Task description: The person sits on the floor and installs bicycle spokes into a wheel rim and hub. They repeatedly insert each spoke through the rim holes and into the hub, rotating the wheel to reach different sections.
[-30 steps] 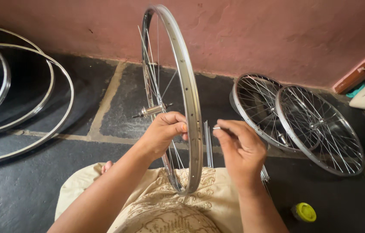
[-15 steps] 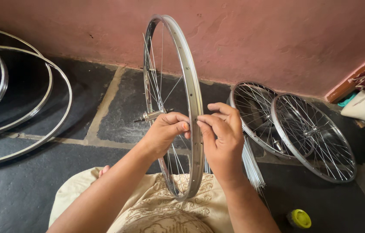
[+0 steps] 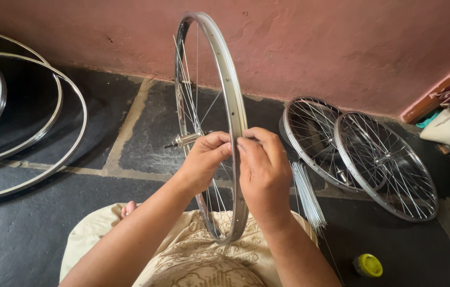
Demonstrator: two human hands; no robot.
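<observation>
Wheel: a silver bicycle wheel (image 3: 234, 114) stands upright on edge, centre of view, its lower rim resting on the person's lap; thin spokes run to a hub (image 3: 188, 140) with a protruding axle.
Left hand: the left hand (image 3: 204, 159) is closed on the rim from the left, fingertips pinched against the metal at mid-height.
Right hand: the right hand (image 3: 264, 170) is curled around the rim from the right, fingertips meeting those of the left; whether a small part is pinched between them cannot be told.
Lap: cream patterned cloth (image 3: 182, 255) covers the knees beneath the wheel.
Loose spokes: a bundle of bare spokes (image 3: 306, 194) lies just right of the right wrist.
Finished wheels: two spoked wheels (image 3: 363, 157) lean overlapping against the wall, to the right.
Bare rims: several empty rims (image 3: 34, 127) lie stacked at left.
Small container: a yellow-lidded pot (image 3: 368, 264) sits on the floor at lower right.
Setting: dark stone floor (image 3: 23, 234); pink wall (image 3: 342, 48).
</observation>
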